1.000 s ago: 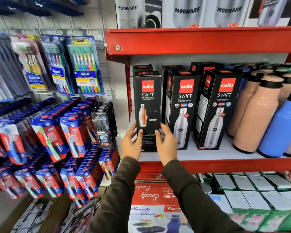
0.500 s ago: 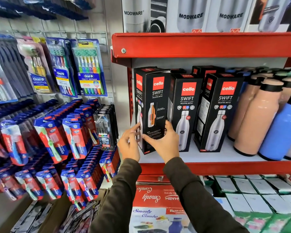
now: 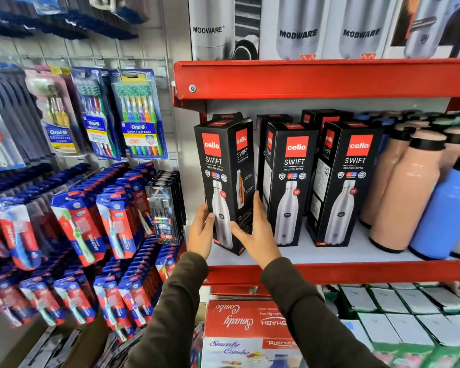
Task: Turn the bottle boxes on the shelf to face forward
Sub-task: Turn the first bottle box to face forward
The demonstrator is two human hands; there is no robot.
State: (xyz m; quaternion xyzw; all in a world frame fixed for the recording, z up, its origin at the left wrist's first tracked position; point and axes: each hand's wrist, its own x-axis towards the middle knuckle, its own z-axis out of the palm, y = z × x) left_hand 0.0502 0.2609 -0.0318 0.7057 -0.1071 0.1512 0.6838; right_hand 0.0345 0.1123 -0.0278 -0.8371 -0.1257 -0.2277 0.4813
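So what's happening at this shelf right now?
A person is facing up black Cello Swift bottle boxes on a red shelf. Both hands grip the leftmost box near its base: the left hand on its left edge, the right hand on its right side. That box stands at an angle, showing two faces, with the silver-bottle face towards the camera. The two boxes to its right show the same silver-bottle face. Loose peach and blue bottles stand further right.

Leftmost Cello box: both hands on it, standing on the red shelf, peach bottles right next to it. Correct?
Not quite. Both hands, left hand and right hand, do grip the leftmost Cello box on the red shelf, but the head view shows two more Cello boxes beside it; the peach bottles come after those.
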